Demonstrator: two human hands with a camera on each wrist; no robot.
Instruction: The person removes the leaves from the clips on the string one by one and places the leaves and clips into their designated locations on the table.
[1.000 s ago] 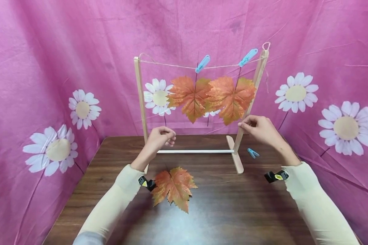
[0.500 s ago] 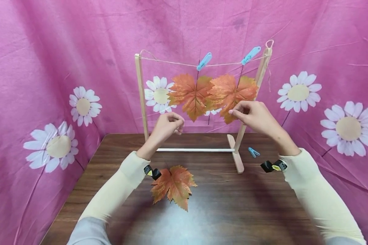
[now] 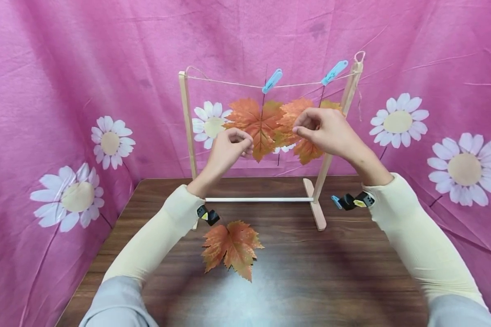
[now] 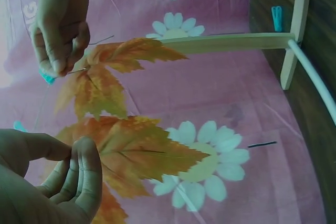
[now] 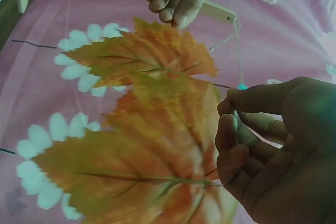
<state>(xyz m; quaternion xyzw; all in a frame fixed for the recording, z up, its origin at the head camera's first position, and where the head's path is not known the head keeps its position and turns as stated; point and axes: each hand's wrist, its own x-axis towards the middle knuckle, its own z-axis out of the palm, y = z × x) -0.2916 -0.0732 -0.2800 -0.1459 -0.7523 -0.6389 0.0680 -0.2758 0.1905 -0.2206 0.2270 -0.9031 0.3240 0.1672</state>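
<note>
In the head view my right hand is raised in front of the right hanging maple leaf and covers part of it. My left hand hovers before the lower left of the left hanging leaf. Fingers on both hands are loosely bent, thumb tips close to fingertips; nothing shows between them. Blue clothespins, one left and one right, clip the leaf stems to a string. A third leaf lies on the table, stem end near the left wrist.
Wooden posts, left and right, carry the string; a white rod joins them low down. Partly behind the right wrist camera, a loose blue clothespin lies on the brown table. A pink flowered cloth stands behind.
Both hands have risen from low by the stand toward the hanging leaves, drifting inward. The right hand climbed further, over the right leaf. The hanging leaves and the table leaf stayed put.
</note>
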